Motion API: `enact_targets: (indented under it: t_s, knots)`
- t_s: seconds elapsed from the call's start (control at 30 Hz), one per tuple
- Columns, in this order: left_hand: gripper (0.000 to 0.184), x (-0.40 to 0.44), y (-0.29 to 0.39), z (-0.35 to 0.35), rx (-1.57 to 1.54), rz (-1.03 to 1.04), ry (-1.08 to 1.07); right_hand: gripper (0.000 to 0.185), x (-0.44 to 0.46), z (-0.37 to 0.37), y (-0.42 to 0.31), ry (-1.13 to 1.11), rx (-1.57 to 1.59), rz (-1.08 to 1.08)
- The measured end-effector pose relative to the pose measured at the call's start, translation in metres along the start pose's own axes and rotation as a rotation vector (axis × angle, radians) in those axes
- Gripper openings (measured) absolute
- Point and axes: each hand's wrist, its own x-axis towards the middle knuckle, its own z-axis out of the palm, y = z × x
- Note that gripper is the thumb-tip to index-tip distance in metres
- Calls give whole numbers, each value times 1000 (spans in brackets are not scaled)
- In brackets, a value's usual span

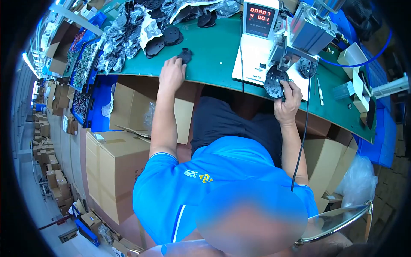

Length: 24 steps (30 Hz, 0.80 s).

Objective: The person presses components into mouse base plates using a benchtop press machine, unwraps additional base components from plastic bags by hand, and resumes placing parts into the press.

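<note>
My right hand (289, 102) grips the near right edge of a round black plastic housing (273, 82) with moulded details. The housing lies under the head of a bench press (306, 36), over its white base. My left hand (172, 74) rests on the green table, its bent fingers at a small dark plastic part (185, 55); the thumb side is partly hidden, but the fingers seem closed on it. Just beyond lie more flat black parts (172, 36) beside crumpled plastic bags (115, 43).
A counter box (259, 20) with red digits stands left of the press. A second black part (307, 66) sits right of it. Tweezers (320, 91) lie further right. A black cable (305, 132) hangs past my right arm. Blue bins (87, 103) and cartons (113, 171) stand left.
</note>
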Motion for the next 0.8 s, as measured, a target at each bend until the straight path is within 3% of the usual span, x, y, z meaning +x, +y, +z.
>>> enact_targets:
  t_s: [0.07,0.2,0.33,0.37,0.47,0.5,0.63,0.8]
  knots:
    - [40,-10,17,-4,83,263,171,59,0,-1,-1,5,-7,1]
    - [52,-26,61,-28,-93,39,-67,57,0,-1,-1,-2,1,7]
    - [68,-47,79,-44,-73,164,-84,58,3,-2,-6,21,-4,21]
    - [83,-51,72,-36,-51,242,-49,57,4,-4,-7,22,4,18]
    - [61,-61,76,-41,-189,280,-76,56,5,-4,-9,33,17,24]
    - [45,-64,76,-38,-191,309,-14,57,6,-5,-10,33,17,25]
    - [44,-67,86,-39,-482,296,60,59,5,-5,-9,28,18,20]
    - [28,-61,135,-61,-512,427,277,58,7,-9,-9,6,10,17]
